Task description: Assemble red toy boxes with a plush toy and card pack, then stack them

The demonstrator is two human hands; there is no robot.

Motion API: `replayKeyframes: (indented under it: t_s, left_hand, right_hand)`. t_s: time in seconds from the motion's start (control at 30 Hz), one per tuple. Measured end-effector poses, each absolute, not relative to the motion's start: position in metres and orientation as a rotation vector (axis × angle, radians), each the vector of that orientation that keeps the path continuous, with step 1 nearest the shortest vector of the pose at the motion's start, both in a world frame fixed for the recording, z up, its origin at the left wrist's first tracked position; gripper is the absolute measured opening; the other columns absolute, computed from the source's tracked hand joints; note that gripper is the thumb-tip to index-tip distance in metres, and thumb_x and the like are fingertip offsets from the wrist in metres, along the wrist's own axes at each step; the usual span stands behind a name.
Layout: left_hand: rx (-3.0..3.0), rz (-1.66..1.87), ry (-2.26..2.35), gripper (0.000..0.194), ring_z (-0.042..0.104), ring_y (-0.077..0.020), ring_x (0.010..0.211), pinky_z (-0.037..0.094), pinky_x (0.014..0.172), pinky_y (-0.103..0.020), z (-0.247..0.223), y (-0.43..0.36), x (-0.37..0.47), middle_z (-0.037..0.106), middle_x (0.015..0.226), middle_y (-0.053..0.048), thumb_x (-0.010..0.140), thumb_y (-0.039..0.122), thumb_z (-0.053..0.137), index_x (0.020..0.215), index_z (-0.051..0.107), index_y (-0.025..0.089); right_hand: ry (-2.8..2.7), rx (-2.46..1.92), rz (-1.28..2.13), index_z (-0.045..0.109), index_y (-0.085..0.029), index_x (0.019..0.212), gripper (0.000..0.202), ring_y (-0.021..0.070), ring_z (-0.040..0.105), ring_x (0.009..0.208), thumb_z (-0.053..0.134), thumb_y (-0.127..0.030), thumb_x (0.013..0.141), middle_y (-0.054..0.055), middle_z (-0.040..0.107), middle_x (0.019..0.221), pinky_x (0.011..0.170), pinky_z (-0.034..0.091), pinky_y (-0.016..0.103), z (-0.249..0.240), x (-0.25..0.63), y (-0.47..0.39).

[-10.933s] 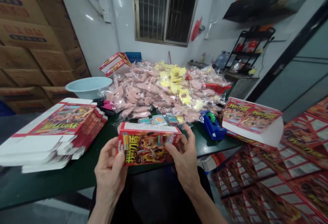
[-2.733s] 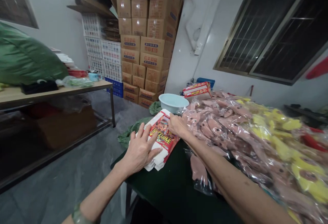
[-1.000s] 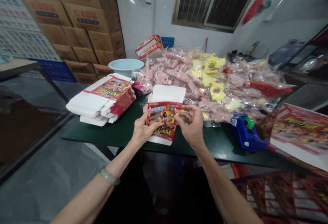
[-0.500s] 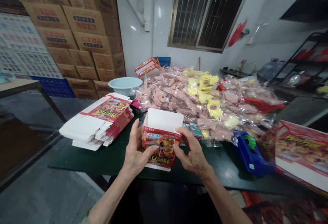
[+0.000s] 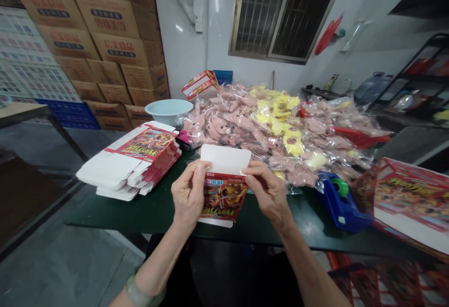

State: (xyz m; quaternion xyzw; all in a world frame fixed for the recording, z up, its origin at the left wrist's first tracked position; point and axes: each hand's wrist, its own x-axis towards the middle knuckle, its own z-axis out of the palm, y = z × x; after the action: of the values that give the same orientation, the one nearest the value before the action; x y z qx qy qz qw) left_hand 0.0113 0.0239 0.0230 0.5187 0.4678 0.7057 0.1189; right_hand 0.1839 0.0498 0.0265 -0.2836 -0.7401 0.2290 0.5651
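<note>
Between my hands is a small red printed carton (image 5: 224, 197), its white end flap (image 5: 225, 158) standing up on the far side. My left hand (image 5: 189, 192) pinches the carton's upper left corner, thumb against forefinger. At the upper right corner, my right hand (image 5: 268, 192) grips a small white side flap between thumb and fingers. Another white flap (image 5: 215, 222) sticks out at the carton's near end. To the left lies a stack of flattened red-and-white cartons (image 5: 133, 157). Behind the carton is a heap of pink and yellow items in clear bags (image 5: 242, 124).
A blue tape dispenser (image 5: 342, 204) with green tape stands right of my hands, beside a larger red printed box (image 5: 414, 199). A pale blue basin (image 5: 169, 110) sits behind the stack. The green table (image 5: 150, 215) ends close to me. Brown boxes (image 5: 115, 49) are piled back left.
My left hand has moved from the carton's side up to its upper left corner. The right thumb has left the front panel, and the right fingers now pinch the upper right corner.
</note>
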Motion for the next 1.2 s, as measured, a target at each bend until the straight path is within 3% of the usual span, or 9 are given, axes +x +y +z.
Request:
replayKeyframes:
  t_s: [0.17,0.37,0.5,0.6,0.73,0.87,1.03,1.1,1.2]
  left_hand:
    - [1.050,1.882,1.008,0.034,0.065,-0.0126,0.063,0.049,0.058,-0.022,0.033,0.025,0.012,0.070,0.082,-0.001,0.076,0.032,0.061,0.107,0.051,0.020]
    - [0.903,1.756,0.835,0.026,0.066,-0.0152,0.066,0.053,0.062,-0.026,0.051,0.020,0.012,0.071,0.076,0.002,0.066,0.019,0.064,0.092,0.061,0.019]
    - [0.832,1.754,0.828,0.022,0.065,-0.0141,0.062,0.051,0.058,-0.024,0.058,0.017,0.010,0.069,0.067,0.003,0.060,0.013,0.064,0.081,0.063,0.018]
    - [0.895,1.741,0.835,0.022,0.066,-0.0158,0.066,0.051,0.059,-0.024,0.054,0.016,0.011,0.070,0.071,0.001,0.063,0.014,0.063,0.084,0.062,0.017]
    - [1.152,1.958,0.918,0.030,0.064,-0.0170,0.088,0.051,0.076,-0.029,0.032,0.015,0.017,0.067,0.098,-0.003,0.078,0.022,0.057,0.108,0.053,0.023]
    - [1.644,2.157,1.176,0.015,0.058,-0.0167,0.099,0.046,0.088,-0.029,0.014,0.013,0.016,0.061,0.102,-0.005,0.085,0.025,0.051,0.098,0.058,0.020]
    - [1.824,1.781,1.136,0.037,0.063,-0.0158,0.080,0.049,0.073,-0.026,0.017,0.017,-0.002,0.065,0.094,-0.004,0.074,0.026,0.067,0.109,0.058,0.018]
    - [1.734,1.698,1.071,0.036,0.063,-0.0144,0.072,0.049,0.066,-0.025,0.024,0.017,-0.006,0.066,0.085,-0.002,0.073,0.025,0.069,0.106,0.060,0.018]
    - [1.602,1.696,0.936,0.034,0.064,-0.0157,0.076,0.050,0.068,-0.026,0.031,0.018,-0.005,0.066,0.085,-0.001,0.071,0.027,0.070,0.102,0.062,0.018]
  right_hand:
    - [-1.750,-0.683,0.593,0.057,-0.021,0.092,0.009,0.0133,0.058,0.082,0.049,-0.023,0.088,0.004,0.057,0.096,0.064,0.049,0.024,0.026,0.184,0.049]
    - [-1.621,-0.666,0.935,0.034,-0.027,0.128,0.046,0.0156,0.059,0.084,0.052,-0.027,0.086,0.004,0.057,0.099,0.067,0.051,0.028,0.022,0.187,0.047]
    - [-1.613,-0.603,1.105,0.052,-0.025,0.114,0.030,0.0161,0.058,0.085,0.052,-0.032,0.086,0.004,0.059,0.103,0.065,0.050,0.026,0.023,0.190,0.048]
    - [-1.564,-0.607,1.147,0.051,-0.025,0.115,0.030,0.0157,0.058,0.081,0.052,-0.033,0.086,0.003,0.060,0.096,0.063,0.050,0.026,0.021,0.188,0.044]
    - [-1.483,-0.657,0.789,0.042,-0.028,0.116,0.031,0.0144,0.060,0.079,0.052,-0.025,0.087,0.001,0.057,0.091,0.070,0.050,0.028,0.011,0.178,0.032]
    - [-1.536,-0.783,0.186,0.054,-0.025,0.101,0.018,0.0177,0.058,0.090,0.048,-0.016,0.087,0.004,0.059,0.095,0.084,0.047,0.034,0.003,0.171,0.025]
    - [-1.494,-0.859,0.101,0.059,-0.022,0.093,0.012,0.0160,0.060,0.078,0.048,-0.020,0.089,0.002,0.062,0.085,0.074,0.049,0.031,0.008,0.169,0.035]
    - [-1.498,-0.865,0.112,0.059,-0.022,0.092,0.011,0.0158,0.060,0.076,0.049,-0.025,0.088,0.002,0.062,0.083,0.071,0.049,0.031,0.013,0.171,0.039]
    - [-1.503,-0.847,0.124,0.059,-0.022,0.092,0.012,0.0156,0.059,0.077,0.052,-0.030,0.087,0.002,0.061,0.084,0.070,0.049,0.031,0.020,0.176,0.044]
